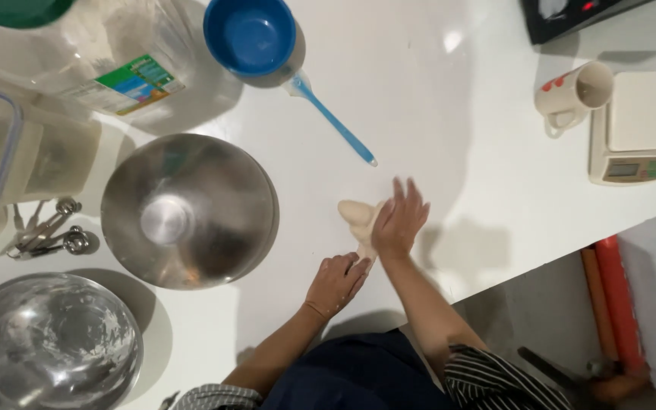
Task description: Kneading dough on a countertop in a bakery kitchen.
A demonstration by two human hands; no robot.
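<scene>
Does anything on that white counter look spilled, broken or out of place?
Nothing stands out. Both hands, left hand and right hand, press a pale dough on the counter. The floury steel bowl only shows white residue inside.

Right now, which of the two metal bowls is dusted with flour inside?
The metal bowl at the near left corner: its inside shows white floury smears. The other metal bowl, beside the dough, looks clean and shiny inside.

- The dough [358,219] is laid on the counter [457,114], right of the upturned bowl [189,210].
- The mug [577,93] is set left of the scale [634,129].
</scene>
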